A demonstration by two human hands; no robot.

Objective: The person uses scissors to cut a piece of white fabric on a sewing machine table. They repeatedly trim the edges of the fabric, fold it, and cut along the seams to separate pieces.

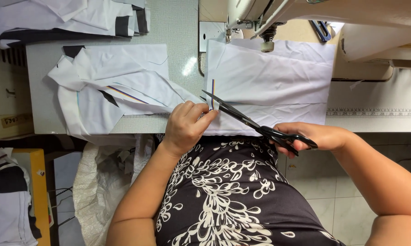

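Note:
My right hand (pixel 317 135) grips black scissors (pixel 253 122) by their handles at the table's front edge. The blades stand apart and point up-left toward a short multicoloured stripe (pixel 213 93) on a white fabric piece (pixel 278 84). My left hand (pixel 186 125) pinches the edge of that white fabric just left of the blade tips. The fabric lies flat under the sewing machine head (pixel 278 16), with its far edge below the presser foot (pixel 267 44).
A pile of white garment pieces (pixel 107 89) with dark and striped trim lies on the grey table (pixel 178 32) to the left. More stacked pieces (pixel 69 18) sit at the back left. A white sack (pixel 100 187) hangs below the table. A ruler strip (pixel 374 111) runs along the right.

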